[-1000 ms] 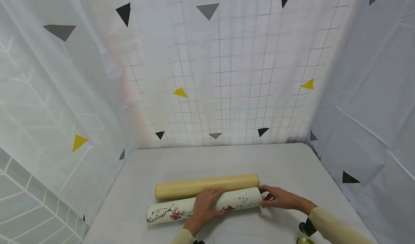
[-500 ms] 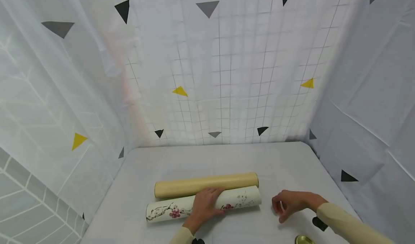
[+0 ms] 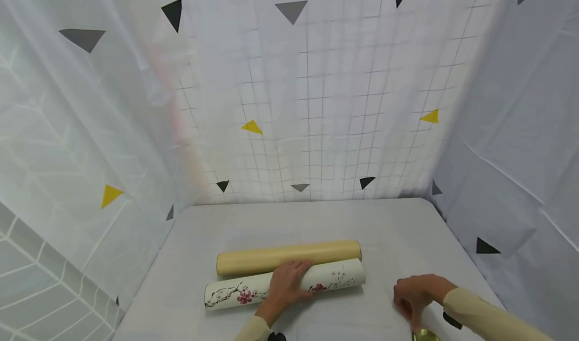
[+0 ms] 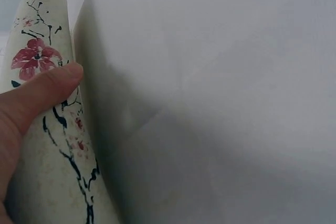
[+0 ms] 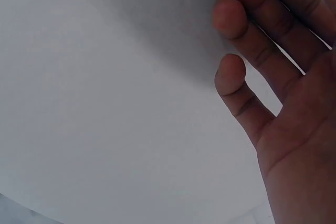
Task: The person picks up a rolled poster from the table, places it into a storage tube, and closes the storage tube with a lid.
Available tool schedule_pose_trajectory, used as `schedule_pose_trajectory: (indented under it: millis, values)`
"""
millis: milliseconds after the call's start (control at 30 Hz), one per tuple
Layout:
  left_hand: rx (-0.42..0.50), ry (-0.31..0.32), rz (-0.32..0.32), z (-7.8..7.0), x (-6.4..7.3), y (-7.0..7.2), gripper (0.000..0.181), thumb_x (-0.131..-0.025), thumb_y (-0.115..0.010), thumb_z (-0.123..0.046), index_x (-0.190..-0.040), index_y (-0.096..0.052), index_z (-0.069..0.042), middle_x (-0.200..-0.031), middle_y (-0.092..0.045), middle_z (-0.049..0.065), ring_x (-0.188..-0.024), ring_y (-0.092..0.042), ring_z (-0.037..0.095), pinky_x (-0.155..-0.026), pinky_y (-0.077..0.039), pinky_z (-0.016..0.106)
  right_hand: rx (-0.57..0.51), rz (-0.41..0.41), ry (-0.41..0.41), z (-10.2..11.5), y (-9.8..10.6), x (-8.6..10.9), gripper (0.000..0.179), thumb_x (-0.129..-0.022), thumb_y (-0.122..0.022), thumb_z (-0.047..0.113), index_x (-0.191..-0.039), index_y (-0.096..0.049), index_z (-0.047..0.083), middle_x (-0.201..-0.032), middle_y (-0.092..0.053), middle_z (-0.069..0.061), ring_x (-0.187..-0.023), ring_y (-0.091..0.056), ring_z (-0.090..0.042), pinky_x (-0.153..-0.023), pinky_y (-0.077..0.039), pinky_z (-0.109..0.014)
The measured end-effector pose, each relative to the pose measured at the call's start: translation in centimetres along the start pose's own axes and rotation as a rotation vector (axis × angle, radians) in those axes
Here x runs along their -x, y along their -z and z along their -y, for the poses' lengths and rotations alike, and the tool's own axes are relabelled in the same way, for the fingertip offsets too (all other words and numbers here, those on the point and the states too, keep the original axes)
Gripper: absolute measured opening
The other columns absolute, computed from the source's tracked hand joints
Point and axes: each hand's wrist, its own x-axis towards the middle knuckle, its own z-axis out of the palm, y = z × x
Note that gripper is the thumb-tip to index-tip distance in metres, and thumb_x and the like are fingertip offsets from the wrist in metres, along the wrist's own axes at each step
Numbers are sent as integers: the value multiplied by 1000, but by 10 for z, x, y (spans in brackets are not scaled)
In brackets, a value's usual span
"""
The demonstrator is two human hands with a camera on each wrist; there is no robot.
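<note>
A white cardboard tube [image 3: 336, 278], printed with dark branches and red blossoms, lies slightly slanted on the white table. My left hand [image 3: 286, 286] holds it around the middle, fingers over its far side. In the left wrist view the thumb [image 4: 52, 85] lies across the printed surface beside a large red blossom. Off to the right, my right hand [image 3: 418, 296] reaches down with bent, loose fingers, its fingertips right at the edge of a round gold lid [image 3: 425, 336]. The right wrist view shows slightly curled fingers [image 5: 257, 40] with nothing between them; the lid is outside that view.
Just behind the printed tube lies a plain tan tube [image 3: 289, 258], nearly parallel to it. White cloth covers the table [image 3: 294, 220]. A white curtain [image 3: 344, 99] with grid lines and triangles hangs behind, and more sheets hang at both sides.
My right hand has left the printed tube's right end and moved right, then down toward me to the gold lid. The left hand has stayed on the tube.
</note>
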Motion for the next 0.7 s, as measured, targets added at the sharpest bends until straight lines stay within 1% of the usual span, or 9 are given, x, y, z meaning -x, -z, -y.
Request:
schedule_pose_trajectory:
  millis: [67, 167, 233, 333, 433, 500, 567, 700]
  values:
    - [-8, -9, -3, 0, 1, -1, 83, -53, -99, -50, -125, -69, -24, -116, -77, -9, -100, -72, 11, -83, -59, 28, 17, 0, -2, 1, -1, 0, 32, -68, -97, 32, -68, -65, 28, -69, -57, 14, -64, -47, -1, -61, -37, -20]
    - [-20, -21, -14, 1, 2, -3, 84, -52, -99, -52, -125, -68, -24, -116, -77, -9, -99, -72, 11, -83, -59, 28, 13, -11, 6, 1, -2, 0, 31, -69, -96, 31, -68, -65, 27, -66, -57, 14, -61, -47, -1, -60, -37, -19]
    - [-24, -26, -21, 1, 2, -4, 84, -52, -98, -53, -125, -68, -25, -116, -77, -9, -99, -72, 11, -84, -58, 28, -10, -27, 9, 0, -2, 0, 29, -71, -95, 29, -68, -66, 28, -64, -58, 15, -59, -47, 0, -59, -38, -19]
    - [-30, -27, -22, 2, 4, -6, 85, -51, -98, -54, -125, -68, -26, -116, -77, -10, -99, -71, 10, -84, -58, 28, -54, -73, 29, -3, -3, -1, 27, -72, -93, 28, -69, -67, 28, -63, -58, 15, -58, -48, 1, -59, -40, -18]
    - [-27, -24, -9, 2, 5, -7, 84, -53, -97, -56, -126, -67, -27, -117, -77, -11, -99, -71, 10, -84, -58, 27, -98, -117, 66, -7, -4, -1, 24, -74, -91, 29, -71, -67, 27, -64, -58, 16, -59, -49, 2, -59, -40, -17]
    - [-23, -17, -1, 2, 5, -7, 85, -53, -97, -56, -127, -67, -27, -117, -76, -11, -99, -71, 10, -84, -58, 27, -112, -131, 83, -10, -4, -3, 23, -78, -89, 30, -72, -67, 27, -65, -58, 17, -59, -48, 3, -59, -40, -17]
    - [-16, -11, 4, 1, 5, -6, 85, -53, -97, -55, -128, -67, -27, -117, -77, -11, -99, -71, 10, -84, -58, 27, -120, -139, 86, -13, -2, -5, 21, -81, -86, 31, -74, -67, 26, -66, -58, 16, -60, -47, 2, -60, -39, -18]
    - [-12, 3, 8, 0, 3, -4, 85, -53, -97, -55, -128, -67, -27, -117, -77, -12, -99, -72, 9, -83, -58, 26, -124, -155, 49, -17, 0, -11, 20, -86, -82, 32, -75, -66, 27, -69, -58, 15, -63, -48, 0, -61, -40, -20]
